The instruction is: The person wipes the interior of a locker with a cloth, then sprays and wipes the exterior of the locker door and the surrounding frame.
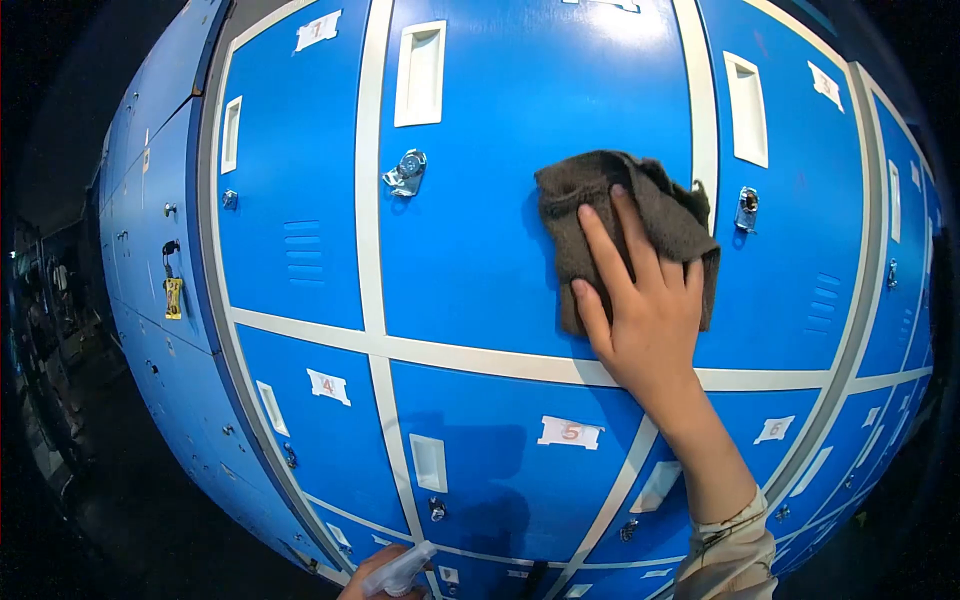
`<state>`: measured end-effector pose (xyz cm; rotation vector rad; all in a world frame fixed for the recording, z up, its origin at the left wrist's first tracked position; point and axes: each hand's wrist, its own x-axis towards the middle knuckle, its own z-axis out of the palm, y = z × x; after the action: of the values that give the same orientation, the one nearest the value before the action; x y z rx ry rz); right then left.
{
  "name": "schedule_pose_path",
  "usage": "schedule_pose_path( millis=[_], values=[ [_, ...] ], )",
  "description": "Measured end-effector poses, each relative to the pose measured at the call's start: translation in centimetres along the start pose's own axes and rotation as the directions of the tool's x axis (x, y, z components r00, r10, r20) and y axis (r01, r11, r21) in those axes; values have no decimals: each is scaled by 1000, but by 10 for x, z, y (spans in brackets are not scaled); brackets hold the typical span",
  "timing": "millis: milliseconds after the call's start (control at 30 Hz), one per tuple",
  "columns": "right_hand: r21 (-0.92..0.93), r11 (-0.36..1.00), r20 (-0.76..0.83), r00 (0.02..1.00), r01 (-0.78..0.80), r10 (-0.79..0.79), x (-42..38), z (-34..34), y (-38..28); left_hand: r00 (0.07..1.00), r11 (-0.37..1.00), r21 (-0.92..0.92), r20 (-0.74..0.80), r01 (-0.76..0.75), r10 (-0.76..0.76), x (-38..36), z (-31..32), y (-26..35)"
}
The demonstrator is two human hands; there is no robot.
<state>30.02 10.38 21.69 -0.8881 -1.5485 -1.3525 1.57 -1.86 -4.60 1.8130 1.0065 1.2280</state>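
My right hand [645, 310] holds a folded dark brown cloth [575, 250] against a blue locker door [480, 270], its fingers spread over the fabric. The cloth covers the lower right part of that door and reaches over the white frame strip beside it. At the bottom edge, my left hand [370, 585] is closed around a spray bottle [402, 570] with a clear, whitish head. Only the top of the bottle shows; the rest is cut off by the frame.
Metal locks [406, 173] and white recessed handles [420, 73] stick out or sit in the doors. Number labels [571, 432] are taped on several. A white frame [480, 358] divides the lockers. At left, a yellow tag [174, 298] hangs from a lock on paler blue lockers [160, 220].
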Motion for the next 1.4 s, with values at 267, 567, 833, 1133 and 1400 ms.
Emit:
schedule_pose_path(
  millis=[267, 567, 833, 1133, 1400],
  values=[
    [-79, 997, -222, 975, 10, -27, 80, 17, 39, 999, 1000, 12, 40, 14, -15, 2, 6, 16],
    [-154, 988, -368, 927, 18, -74, 98, 25, 45, 999, 999, -9, 13, 46, -46, -4, 16, 9],
    [-25, 994, 3, 994, 108, -108, -24, 6, -12, 999, 999, 19, 22, 35, -36, -8, 16, 13],
    [-111, 988, -206, 975, -103, 79, 101, 24, 55, 968, 964, -107, -25, 245, -249, -9, 22, 20],
    [-171, 984, -288, 957, -43, -8, 99, 28, 58, 998, 996, -64, 2, 63, -63, -3, 21, 2]
  ],
)
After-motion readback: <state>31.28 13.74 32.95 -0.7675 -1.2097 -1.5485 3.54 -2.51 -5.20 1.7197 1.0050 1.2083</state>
